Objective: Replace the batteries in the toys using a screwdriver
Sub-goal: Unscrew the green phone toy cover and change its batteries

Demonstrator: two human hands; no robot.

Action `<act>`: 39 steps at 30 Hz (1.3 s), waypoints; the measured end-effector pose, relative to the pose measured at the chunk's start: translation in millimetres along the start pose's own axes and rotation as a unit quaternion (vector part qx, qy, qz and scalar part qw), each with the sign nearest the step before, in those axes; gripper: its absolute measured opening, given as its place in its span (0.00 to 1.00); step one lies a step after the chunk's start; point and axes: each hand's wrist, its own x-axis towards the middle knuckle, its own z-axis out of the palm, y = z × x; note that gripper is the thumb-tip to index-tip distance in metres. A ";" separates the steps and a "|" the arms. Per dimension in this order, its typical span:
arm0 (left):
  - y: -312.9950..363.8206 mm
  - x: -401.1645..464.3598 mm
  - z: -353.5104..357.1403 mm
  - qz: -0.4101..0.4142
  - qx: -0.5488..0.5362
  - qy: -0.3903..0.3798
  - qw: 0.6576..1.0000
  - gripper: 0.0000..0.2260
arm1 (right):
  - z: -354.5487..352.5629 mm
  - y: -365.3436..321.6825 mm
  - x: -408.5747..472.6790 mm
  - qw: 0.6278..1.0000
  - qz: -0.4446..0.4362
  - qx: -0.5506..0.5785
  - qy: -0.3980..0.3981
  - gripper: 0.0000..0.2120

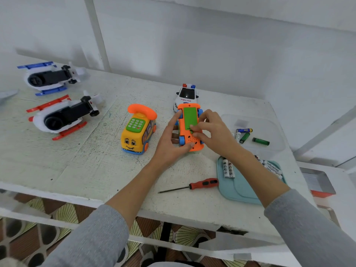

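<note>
1. Orange toy bus (pixel 189 140) lies upside down on the white desk (pixel 81 162), its green battery cover (pixel 189 117) facing up.
2. Left hand (pixel 172 140) grips its side, fingers curled.
3. Right hand (pixel 209 130) pinches the cover's near end.
4. Red screwdriver (pixel 202 184) lies nearer, beside a teal tray (pixel 238 189) of batteries (pixel 228 168).

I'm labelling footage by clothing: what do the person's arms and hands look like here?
Both arms wear grey long sleeves pushed up, leaving the forearms bare. The left hand and right hand are bare, with no gloves, rings or watch visible.
</note>
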 end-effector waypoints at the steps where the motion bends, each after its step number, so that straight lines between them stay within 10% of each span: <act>1: -0.6 -0.5 0.2 0.004 -0.002 0.003 1.000 0.40 | -3.2 -0.7 0.5 1.000 0.012 0.005 -0.013 0.09; 8: -10.1 -1.9 1.0 0.037 0.052 0.050 0.997 0.39 | -28.2 -13.5 -26.9 0.991 0.079 0.109 -0.022 0.10; 20: -16.2 0.0 -2.5 0.047 0.093 0.067 0.992 0.39 | -10.9 -29.9 -76.9 0.959 0.037 0.058 -0.276 0.16; 32: -16.6 1.3 -2.0 0.058 0.096 0.094 0.989 0.38 | -49.0 -19.9 -65.4 0.940 0.209 0.261 -0.072 0.05; 39: -15.1 0.6 -1.4 0.076 0.121 0.090 0.986 0.36 | -55.6 -6.3 -57.5 0.970 0.200 0.135 0.024 0.04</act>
